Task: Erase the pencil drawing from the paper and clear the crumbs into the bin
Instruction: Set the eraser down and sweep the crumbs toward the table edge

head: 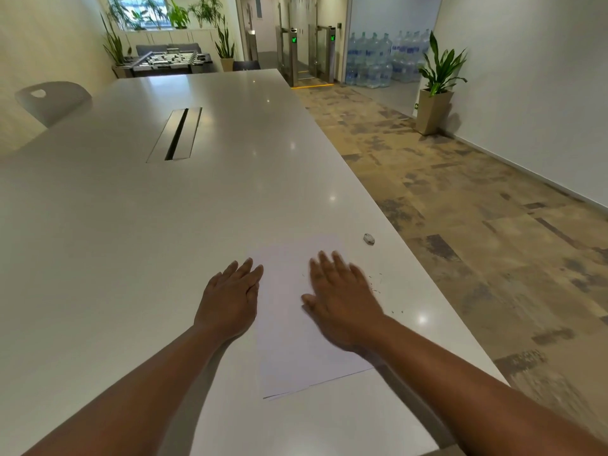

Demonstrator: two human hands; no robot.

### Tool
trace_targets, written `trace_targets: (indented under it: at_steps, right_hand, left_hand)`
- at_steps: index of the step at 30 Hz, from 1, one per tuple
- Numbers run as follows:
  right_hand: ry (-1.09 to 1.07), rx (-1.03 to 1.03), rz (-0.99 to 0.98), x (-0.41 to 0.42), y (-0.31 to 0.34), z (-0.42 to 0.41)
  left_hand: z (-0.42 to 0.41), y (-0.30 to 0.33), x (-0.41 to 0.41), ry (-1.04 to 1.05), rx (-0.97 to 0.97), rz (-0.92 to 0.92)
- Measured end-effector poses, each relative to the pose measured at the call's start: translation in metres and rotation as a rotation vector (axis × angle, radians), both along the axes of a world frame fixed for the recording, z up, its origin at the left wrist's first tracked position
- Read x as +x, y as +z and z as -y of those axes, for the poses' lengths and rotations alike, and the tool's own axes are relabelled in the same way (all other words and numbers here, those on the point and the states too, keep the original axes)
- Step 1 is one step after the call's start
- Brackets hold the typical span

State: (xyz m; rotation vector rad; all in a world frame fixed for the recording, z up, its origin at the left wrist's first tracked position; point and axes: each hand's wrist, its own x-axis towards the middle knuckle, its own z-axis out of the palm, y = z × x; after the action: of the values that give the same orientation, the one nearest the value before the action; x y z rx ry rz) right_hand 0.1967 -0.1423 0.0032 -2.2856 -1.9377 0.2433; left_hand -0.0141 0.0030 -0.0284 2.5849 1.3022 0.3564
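Observation:
A white sheet of paper (289,340) lies on the white table (164,225) near its right edge; no drawing shows on it. My left hand (230,297) lies flat with straight fingers at the paper's left edge. My right hand (339,297) is flat and blurred over the paper's right half. Dark eraser crumbs (376,284) are scattered on the table just right of that hand. A small grey-white eraser (369,239) sits beyond the paper toward the table's right edge. No bin is in view.
A cable slot (176,134) is set into the table's middle. A grey chair (52,100) stands at the far left. Patterned carpet (477,209) runs to the right of the table edge, with a potted plant (436,93) and water bottles (378,60) beyond.

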Motion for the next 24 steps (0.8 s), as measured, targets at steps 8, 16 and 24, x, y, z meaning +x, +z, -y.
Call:
trace_targets:
  at_steps: [8, 16, 24]
  right_hand:
    - [0.097, -0.092, -0.032, -0.039, -0.011, -0.028]
    - [-0.256, -0.099, 0.002, 0.004, -0.01, 0.007]
    - [0.009, -0.067, 0.003, -0.022, -0.009, -0.006]
  left_hand:
    - [0.0, 0.0, -0.001, -0.006, 0.01, -0.016]
    - [-0.001, -0.003, 0.0, 0.006, -0.006, 0.004]
    - [0.002, 0.001, 0.0, 0.002, 0.006, 0.007]
